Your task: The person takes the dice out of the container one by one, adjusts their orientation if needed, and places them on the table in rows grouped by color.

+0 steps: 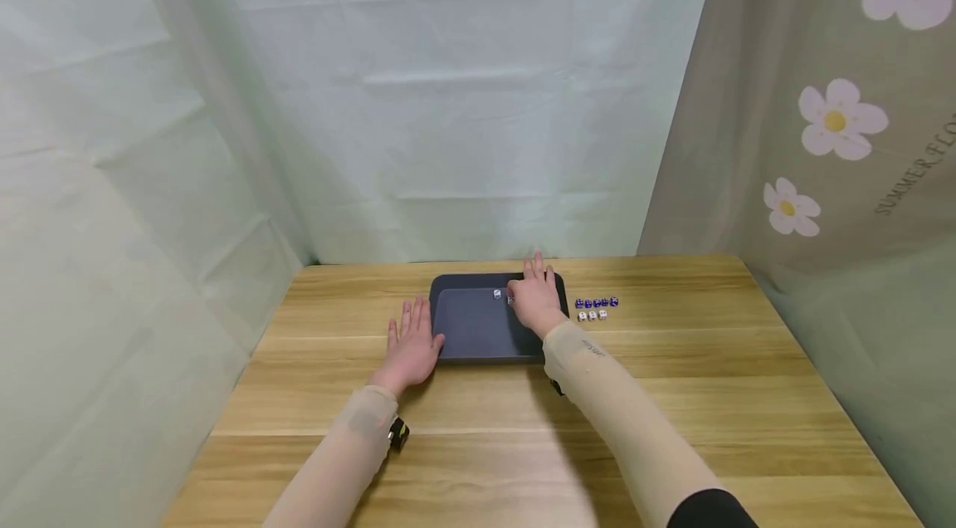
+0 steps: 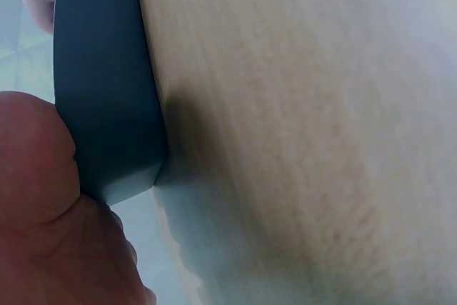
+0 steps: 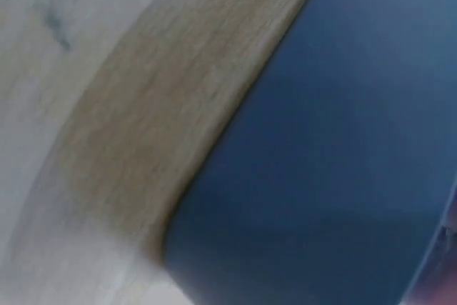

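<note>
A dark shallow tray [image 1: 485, 360] lies on the wooden table. My left hand [image 1: 413, 345] rests flat at its left side, fingers spread, the thumb against the near left corner; the left wrist view shows that thumb [image 2: 36, 162] right at the tray's outer wall [image 2: 111, 83]. Over the tray's right part reaches my right hand [image 1: 536, 304], pinching a small white die [image 1: 511, 300] between thumb and forefinger while the other fingers stretch past the far rim. Another white die [image 1: 496, 294] sits in the tray just left of it. The right wrist view holds mostly tray wall [image 3: 307, 155].
Right of the tray, several blue dice [image 1: 596, 303] form a row, with a shorter row of white dice [image 1: 593, 315] in front. The wooden table [image 1: 478, 445] extends to both sides. Pale curtains [image 1: 478, 96] hang behind it, and a flowered cloth [image 1: 747, 96] at the right.
</note>
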Motion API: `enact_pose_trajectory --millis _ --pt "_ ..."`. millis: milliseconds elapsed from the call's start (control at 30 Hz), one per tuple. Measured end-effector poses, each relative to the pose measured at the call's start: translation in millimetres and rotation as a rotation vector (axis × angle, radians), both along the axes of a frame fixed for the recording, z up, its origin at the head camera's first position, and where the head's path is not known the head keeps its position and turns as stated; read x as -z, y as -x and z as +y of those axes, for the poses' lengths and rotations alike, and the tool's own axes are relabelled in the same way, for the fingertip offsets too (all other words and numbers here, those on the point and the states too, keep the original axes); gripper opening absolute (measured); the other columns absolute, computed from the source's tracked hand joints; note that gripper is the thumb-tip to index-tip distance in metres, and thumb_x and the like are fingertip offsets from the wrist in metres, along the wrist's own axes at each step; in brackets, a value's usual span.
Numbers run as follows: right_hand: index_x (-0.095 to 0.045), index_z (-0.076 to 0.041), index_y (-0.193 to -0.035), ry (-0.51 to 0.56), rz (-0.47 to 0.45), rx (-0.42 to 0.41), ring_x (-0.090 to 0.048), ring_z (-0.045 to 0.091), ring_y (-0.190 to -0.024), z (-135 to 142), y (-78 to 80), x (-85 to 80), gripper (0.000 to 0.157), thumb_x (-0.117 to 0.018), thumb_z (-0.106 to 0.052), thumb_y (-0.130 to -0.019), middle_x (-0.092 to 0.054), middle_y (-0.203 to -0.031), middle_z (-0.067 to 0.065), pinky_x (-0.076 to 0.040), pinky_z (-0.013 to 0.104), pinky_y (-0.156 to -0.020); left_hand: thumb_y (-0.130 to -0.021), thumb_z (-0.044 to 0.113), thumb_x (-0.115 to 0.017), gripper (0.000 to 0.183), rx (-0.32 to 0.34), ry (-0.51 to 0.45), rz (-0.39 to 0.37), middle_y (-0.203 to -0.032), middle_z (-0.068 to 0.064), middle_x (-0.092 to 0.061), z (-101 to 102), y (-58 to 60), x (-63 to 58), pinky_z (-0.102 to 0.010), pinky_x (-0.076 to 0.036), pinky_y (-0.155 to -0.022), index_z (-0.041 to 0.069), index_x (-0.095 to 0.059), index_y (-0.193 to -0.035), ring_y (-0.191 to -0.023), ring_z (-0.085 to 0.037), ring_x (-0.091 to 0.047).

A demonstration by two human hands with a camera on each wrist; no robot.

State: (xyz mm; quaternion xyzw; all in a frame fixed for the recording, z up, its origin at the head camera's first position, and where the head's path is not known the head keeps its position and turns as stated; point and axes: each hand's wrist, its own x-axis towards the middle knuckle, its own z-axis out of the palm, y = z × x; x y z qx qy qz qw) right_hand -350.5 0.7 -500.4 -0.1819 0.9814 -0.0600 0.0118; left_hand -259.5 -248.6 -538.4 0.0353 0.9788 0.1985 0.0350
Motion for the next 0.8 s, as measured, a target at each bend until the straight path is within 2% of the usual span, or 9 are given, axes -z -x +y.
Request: enact_pose_trajectory --millis 300,600,800 --pt "-0.08 -0.02 -0.113 0.186 -0.018 -0.067 -0.001 0.047 -0.162 18.5 -8.4 -10.4 0.012 -0.075 -0.024 -0.103 -0.023 -0.172 0.029 -0.013 0.063 -0.128 -0.114 0.03 -0.045 0.078 0.003 -0.018 -0.012 -0.178 -0.022 0.006 0.0 0.3 -2.4 -0.069 0.007 -0.125 -0.004 -0.002 -0.169 -0.163 -0.042 0.012" --pt "-0.079 -0.014 -0.113 0.272 0.018 -0.1 -0.003 0.049 -0.162 40.7 -16.6 -11.6 0.014 -0.077 -0.022 -0.101 -0.026 -0.171 0.03 -0.013 0.066 -0.127 -0.115 0.031 -0.043 0.077 0.001 -0.012 -0.014 -0.178 -0.022 0.004 0.0 -0.9 -2.3 -0.068 0.006 -0.125 -0.004 -0.002 -0.169 -0.163 -0.043 0.009" --pt "-0.078 -0.015 -0.113 0.309 0.037 -0.078 -0.005 0.053 -0.16 62.1 -18.4 -12.3 0.014 -0.077 -0.023 -0.102 -0.029 -0.169 0.031 -0.017 0.068 -0.126 -0.114 0.032 -0.044 0.078 -0.004 -0.014 -0.013 -0.178 -0.022 0.003 -0.9 -1.9 -1.2 -0.068 0.005 -0.125 -0.004 -0.003 -0.169 -0.163 -0.043 0.009"
